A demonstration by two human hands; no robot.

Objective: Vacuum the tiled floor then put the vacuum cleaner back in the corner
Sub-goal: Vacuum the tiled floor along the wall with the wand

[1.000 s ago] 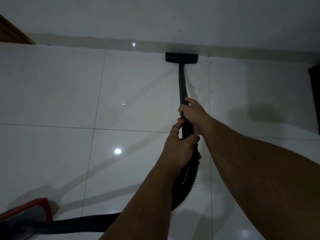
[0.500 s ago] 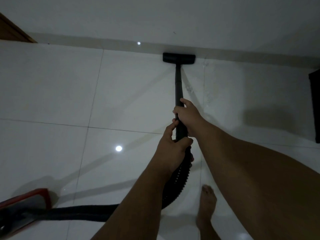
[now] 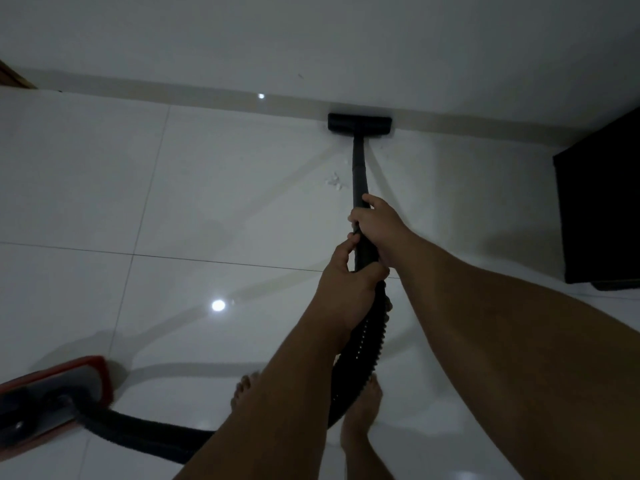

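Note:
A black vacuum wand (image 3: pixel 358 174) runs away from me to its flat floor head (image 3: pixel 359 123), which sits on the white tiled floor (image 3: pixel 207 188) right against the skirting. My right hand (image 3: pixel 377 225) grips the wand higher up. My left hand (image 3: pixel 346 289) grips it just below, where the ribbed black hose (image 3: pixel 369 344) begins. The hose curves down and left to the red and grey vacuum body (image 3: pixel 52 396) at the bottom left. A few white crumbs (image 3: pixel 334 181) lie just left of the wand.
A white wall (image 3: pixel 311 39) with a pale skirting closes off the far side. A dark cabinet (image 3: pixel 599 209) stands on the right. A wooden edge (image 3: pixel 14 76) shows at the far left. My bare feet (image 3: pixel 360 410) stand on the tiles below the hose.
The floor head has shifted to the right along the skirting, past the tile joint, and the crumbs now lie left of the wand. Both hands keep their grip. Both feet now show.

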